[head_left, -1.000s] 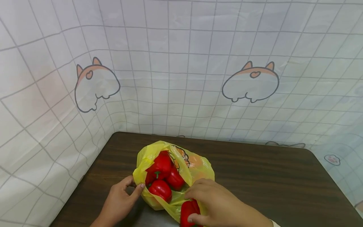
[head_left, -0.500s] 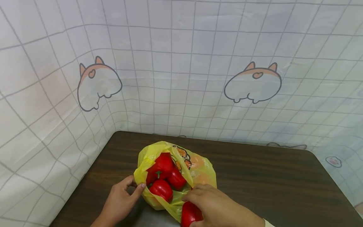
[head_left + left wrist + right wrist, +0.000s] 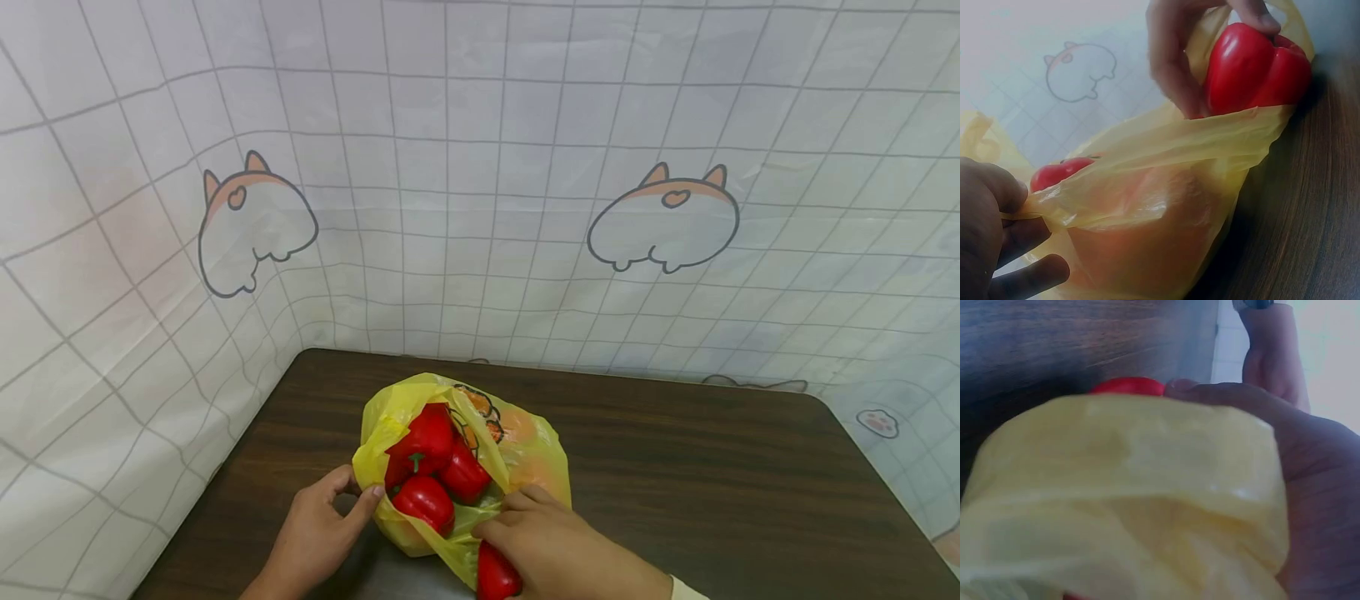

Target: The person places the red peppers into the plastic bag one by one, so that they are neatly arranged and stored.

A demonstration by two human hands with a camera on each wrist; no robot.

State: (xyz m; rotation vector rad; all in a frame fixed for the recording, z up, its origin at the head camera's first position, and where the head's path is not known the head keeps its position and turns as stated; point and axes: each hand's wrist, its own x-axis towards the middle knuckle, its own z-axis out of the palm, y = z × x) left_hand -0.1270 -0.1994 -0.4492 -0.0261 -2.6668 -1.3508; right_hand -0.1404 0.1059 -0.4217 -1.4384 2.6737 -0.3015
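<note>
A yellow plastic bag (image 3: 536, 454) lies on its side, its mouth toward me, with several red bell peppers (image 3: 423, 502) inside. My left hand (image 3: 318, 521) pinches the left edge of the bag's mouth between thumb and fingers. At the right side of the mouth, my right hand (image 3: 558, 542) grips another red bell pepper (image 3: 1260, 69), thumb near its stem end and fingers round its side. Part of that pepper is hidden by the hand in the head view. In the right wrist view the bag film covers most of the pepper and the fingers.
The bag rests on a dark wood-grain table (image 3: 712, 483). Behind and to the left hangs a white grid-patterned curtain (image 3: 465, 208) with cartoon corgi prints, close to the table's back edge.
My right hand has shifted slightly left and turned over the pepper, covering more of it. The left hand keeps its hold on the bag's edge.
</note>
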